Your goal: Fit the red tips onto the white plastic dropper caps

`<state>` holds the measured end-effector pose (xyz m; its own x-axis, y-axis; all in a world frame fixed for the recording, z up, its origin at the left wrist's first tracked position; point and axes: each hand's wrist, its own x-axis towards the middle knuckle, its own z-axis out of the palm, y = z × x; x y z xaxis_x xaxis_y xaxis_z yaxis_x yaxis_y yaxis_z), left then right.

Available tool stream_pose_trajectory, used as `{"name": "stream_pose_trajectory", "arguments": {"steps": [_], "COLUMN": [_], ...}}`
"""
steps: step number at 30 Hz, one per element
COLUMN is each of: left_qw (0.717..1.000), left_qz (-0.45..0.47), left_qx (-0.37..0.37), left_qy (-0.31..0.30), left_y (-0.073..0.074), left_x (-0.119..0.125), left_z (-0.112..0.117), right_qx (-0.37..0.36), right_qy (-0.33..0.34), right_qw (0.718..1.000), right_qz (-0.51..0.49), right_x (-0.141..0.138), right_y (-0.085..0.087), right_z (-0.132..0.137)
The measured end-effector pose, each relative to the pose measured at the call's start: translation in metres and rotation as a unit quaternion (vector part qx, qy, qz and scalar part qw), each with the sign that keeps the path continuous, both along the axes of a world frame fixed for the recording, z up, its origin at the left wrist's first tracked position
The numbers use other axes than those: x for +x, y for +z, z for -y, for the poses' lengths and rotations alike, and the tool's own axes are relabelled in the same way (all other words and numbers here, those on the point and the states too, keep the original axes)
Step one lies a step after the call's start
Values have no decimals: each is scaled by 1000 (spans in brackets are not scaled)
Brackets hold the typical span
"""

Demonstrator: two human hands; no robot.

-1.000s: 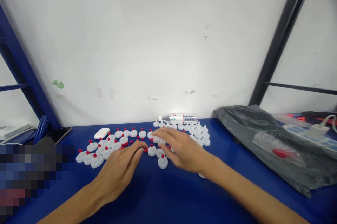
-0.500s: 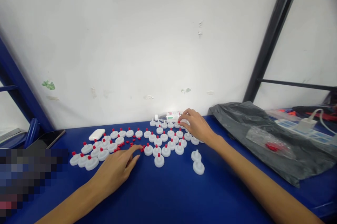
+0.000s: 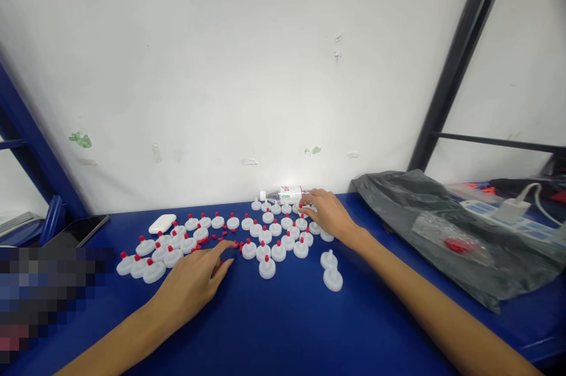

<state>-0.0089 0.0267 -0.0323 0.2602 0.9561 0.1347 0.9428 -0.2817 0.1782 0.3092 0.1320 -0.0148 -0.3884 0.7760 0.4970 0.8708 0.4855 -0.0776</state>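
Several white caps with red tips (image 3: 265, 234) stand in rows on the blue table (image 3: 283, 323). Small loose red tips (image 3: 219, 240) lie among them. My left hand (image 3: 194, 282) rests flat on the table, fingers stretched out, its forefinger touching the loose red tips. My right hand (image 3: 329, 214) reaches to the far right end of the rows, fingers curled over white caps beside a lying clear bottle (image 3: 287, 193). What those fingers hold is hidden. Two white caps without red tips (image 3: 331, 273) stand apart at the front right.
A grey plastic bag (image 3: 442, 228) with a clear pouch of red bits lies at the right. A power strip with a plug (image 3: 508, 211) sits behind it. A white oval case (image 3: 161, 223) and a dark phone (image 3: 84, 228) lie at the left.
My right hand swept from the middle of the caps to the far right end near the bottle, uncovering two plain caps. My left hand has barely shifted.
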Motion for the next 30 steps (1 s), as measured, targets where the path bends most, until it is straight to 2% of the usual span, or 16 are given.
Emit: {"name": "stream_pose_trajectory", "arguments": {"steps": [5,9,13,20,24,30], "left_qw": [997,997,998,999,998,987], "left_qz": [-52,-55,-44,1,29,76], "left_qx": [12,23,16,38,59,135], "left_qy": [48,55,44,23,11,-50], "left_y": [1,3,3,5,7,8], "left_x": [-1,-2,-5,-5,-4,-2], "left_z": [2,5,4,4,6,7], "right_qx": [-5,-9,-11,-47,-67,-20], "right_qy": [10,19,12,-70,-66,-55], "right_qw": [1000,999,999,996,995,997], "right_qz": [14,33,45,39,24,-41], "right_x": [-1,-3,1,24,29,28], "right_y": [0,-1,5,11,8,16], "right_z": [-2,0,1,-5,-8,-5]}}
